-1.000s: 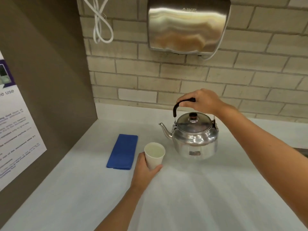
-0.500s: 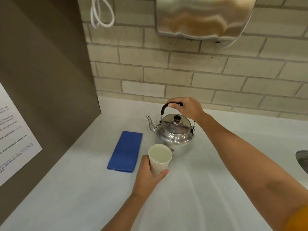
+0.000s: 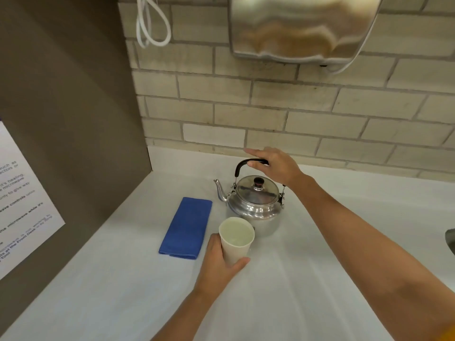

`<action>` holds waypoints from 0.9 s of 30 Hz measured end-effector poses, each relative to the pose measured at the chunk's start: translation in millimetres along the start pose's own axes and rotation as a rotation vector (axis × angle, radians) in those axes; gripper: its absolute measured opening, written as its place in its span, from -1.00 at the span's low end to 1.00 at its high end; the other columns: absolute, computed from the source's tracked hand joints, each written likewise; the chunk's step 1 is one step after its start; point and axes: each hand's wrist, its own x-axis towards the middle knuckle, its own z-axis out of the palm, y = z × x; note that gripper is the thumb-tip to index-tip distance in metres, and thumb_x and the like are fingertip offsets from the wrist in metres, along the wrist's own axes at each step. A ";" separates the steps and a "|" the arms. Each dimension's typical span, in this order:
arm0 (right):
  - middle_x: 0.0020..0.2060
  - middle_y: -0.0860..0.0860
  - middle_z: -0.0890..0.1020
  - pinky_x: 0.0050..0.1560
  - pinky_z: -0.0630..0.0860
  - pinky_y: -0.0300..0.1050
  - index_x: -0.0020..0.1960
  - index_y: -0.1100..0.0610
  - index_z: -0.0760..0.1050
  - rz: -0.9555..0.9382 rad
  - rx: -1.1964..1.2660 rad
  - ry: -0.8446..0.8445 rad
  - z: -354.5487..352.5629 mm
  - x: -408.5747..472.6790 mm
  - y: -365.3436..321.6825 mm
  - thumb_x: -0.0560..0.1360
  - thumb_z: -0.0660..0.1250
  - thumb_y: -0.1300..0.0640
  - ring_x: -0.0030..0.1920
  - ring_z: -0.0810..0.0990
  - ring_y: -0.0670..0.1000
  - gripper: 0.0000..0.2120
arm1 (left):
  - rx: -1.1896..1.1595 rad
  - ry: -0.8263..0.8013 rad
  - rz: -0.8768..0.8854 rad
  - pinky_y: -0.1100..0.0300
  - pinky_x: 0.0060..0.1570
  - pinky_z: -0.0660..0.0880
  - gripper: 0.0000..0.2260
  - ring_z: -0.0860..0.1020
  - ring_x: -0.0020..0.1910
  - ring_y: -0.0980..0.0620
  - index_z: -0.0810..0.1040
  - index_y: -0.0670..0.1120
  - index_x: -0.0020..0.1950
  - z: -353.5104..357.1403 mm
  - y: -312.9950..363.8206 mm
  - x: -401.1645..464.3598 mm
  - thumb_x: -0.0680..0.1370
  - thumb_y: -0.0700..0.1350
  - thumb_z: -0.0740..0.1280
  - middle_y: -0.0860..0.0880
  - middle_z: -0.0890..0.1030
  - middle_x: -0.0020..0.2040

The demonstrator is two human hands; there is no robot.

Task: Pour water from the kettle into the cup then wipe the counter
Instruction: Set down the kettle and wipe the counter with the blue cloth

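On the counter (image 3: 320, 279) from your head view, the steel kettle (image 3: 254, 200) stands behind the cup (image 3: 236, 238). Your right hand (image 3: 275, 166) lies open, fingers loose over its handle (image 3: 248, 163); your left hand (image 3: 218, 263) wraps the light, crushable cup. Grip the handle top; it is likely heavy.

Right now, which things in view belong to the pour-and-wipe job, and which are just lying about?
Job:
kettle
cup
blue cloth
counter
left hand, gripping the cup
right hand, fingers open over the kettle handle

Lying about:
hand dryer
white cord
printed notice
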 end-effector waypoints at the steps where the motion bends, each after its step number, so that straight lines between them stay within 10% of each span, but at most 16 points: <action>1: 0.03 0.11 0.55 0.08 0.44 0.05 0.33 -0.10 0.37 -0.018 -0.068 0.048 -3.3 -6.1 -2.7 0.50 0.26 -0.07 0.11 0.46 0.14 -0.61 | 0.005 -0.025 -0.004 0.17 0.15 0.45 -0.36 0.45 0.17 0.09 0.30 0.02 0.23 -3.2 1.1 -1.1 0.26 -0.02 0.56 0.03 0.44 0.16; 7: 0.04 0.11 0.51 0.03 0.39 0.05 0.26 0.01 0.44 0.149 0.023 0.428 18.1 -110.9 -25.1 0.51 0.26 0.18 0.06 0.43 0.13 -0.67 | 0.219 -0.208 0.152 0.42 0.27 0.16 -0.44 0.27 0.32 0.18 0.21 0.00 0.40 -59.2 1.1 -29.5 0.46 -0.19 0.35 0.08 0.28 0.33; 14: 0.32 0.05 0.40 0.27 0.27 0.09 0.31 -0.05 0.38 0.416 -0.124 0.060 81.7 -210.7 -26.0 0.54 0.18 0.06 0.34 0.31 0.09 -0.66 | 0.440 -0.002 0.265 0.21 0.29 0.26 -0.65 0.39 0.30 -0.13 0.34 -0.26 0.34 -93.9 16.2 37.6 0.55 -0.30 0.14 -0.20 0.40 0.32; 27: 0.44 -0.07 0.23 0.42 0.04 0.21 0.36 -0.26 0.22 0.509 -0.258 -0.053 105.4 -229.8 -13.7 0.55 0.05 -0.17 0.47 0.07 0.03 -0.62 | 0.945 -0.267 0.115 -0.03 0.49 -0.08 -0.56 -0.03 0.52 -0.09 0.01 -0.04 0.51 -82.3 -48.3 105.9 0.62 -0.02 -0.08 -0.09 0.01 0.56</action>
